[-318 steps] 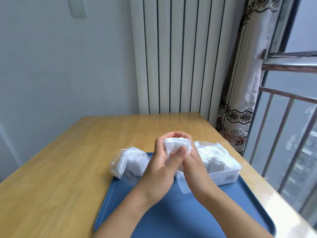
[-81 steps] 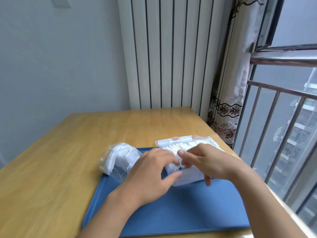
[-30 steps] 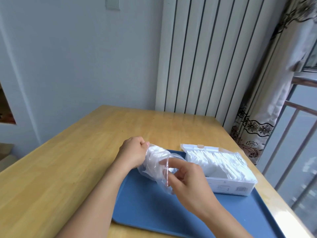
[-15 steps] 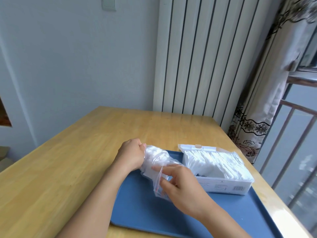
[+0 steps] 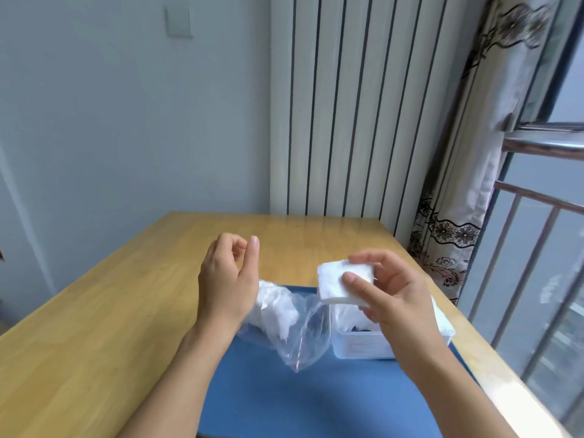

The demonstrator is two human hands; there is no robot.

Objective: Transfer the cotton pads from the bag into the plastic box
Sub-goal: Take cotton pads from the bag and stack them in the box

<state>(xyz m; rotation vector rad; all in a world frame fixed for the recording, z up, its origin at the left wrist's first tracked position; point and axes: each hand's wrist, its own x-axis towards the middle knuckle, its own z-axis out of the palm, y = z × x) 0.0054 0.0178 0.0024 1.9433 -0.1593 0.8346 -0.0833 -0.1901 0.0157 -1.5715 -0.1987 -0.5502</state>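
A clear plastic bag lies on the blue tray with its mouth toward me and white cotton pads still inside its far end. My right hand pinches a small stack of cotton pads between thumb and fingers, held in the air above the left end of the plastic box. The box holds white pads and is partly hidden behind that hand. My left hand hovers above the bag's far end with fingers loosely curled, holding nothing.
The tray sits on a wooden table. A white radiator stands behind the table. A patterned curtain and window rails run along the right side, close to the table's right edge.
My right hand has come up out of the bag's mouth with a stack of pads and moved right toward the box. My left hand has let go of the bag and risen.
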